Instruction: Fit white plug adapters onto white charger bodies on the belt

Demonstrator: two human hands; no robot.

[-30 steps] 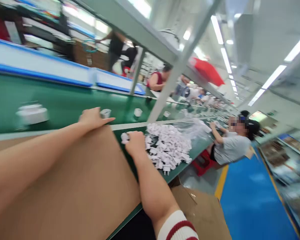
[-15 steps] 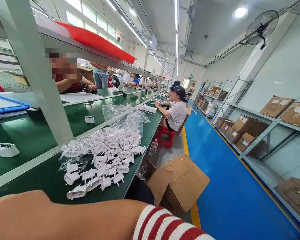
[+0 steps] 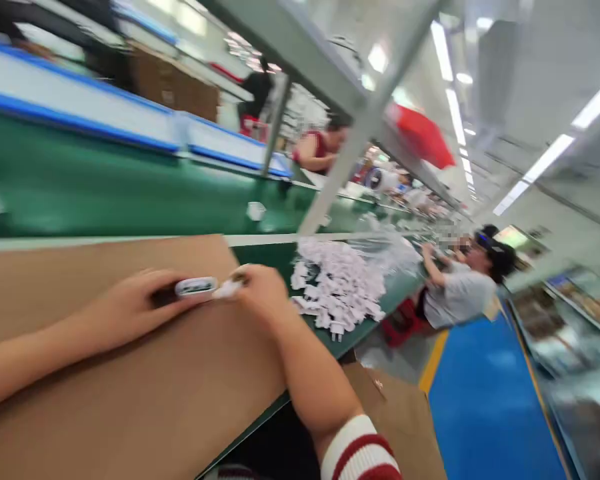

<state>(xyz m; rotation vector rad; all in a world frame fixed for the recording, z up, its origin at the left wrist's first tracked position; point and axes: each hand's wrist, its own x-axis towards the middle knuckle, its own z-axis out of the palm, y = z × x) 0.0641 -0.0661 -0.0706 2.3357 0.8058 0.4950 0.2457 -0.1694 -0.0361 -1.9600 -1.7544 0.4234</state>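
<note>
My left hand (image 3: 130, 307) lies over a brown cardboard sheet (image 3: 130, 400) and grips a small white oval shell (image 3: 196, 287). My right hand (image 3: 260, 290) is closed on a small white plug part (image 3: 227, 289) held against the end of that shell. Just right of my right hand a heap of white plug parts (image 3: 337, 287) lies on the green bench (image 3: 260, 257), partly on a clear plastic bag. The picture is blurred by motion.
A green conveyor belt (image 3: 105, 193) runs behind the cardboard with a white shell (image 3: 255, 211) on it. Blue-edged trays (image 3: 80, 113) sit beyond. A grey frame post (image 3: 350, 147) rises at the middle. A seated person (image 3: 455, 287) works further along; a cardboard box (image 3: 400, 427) stands on the floor.
The view swung right along the aisle and back to the bench. My left hand came back from the belt with a white shell, and my right hand now holds a plug part against it.
</note>
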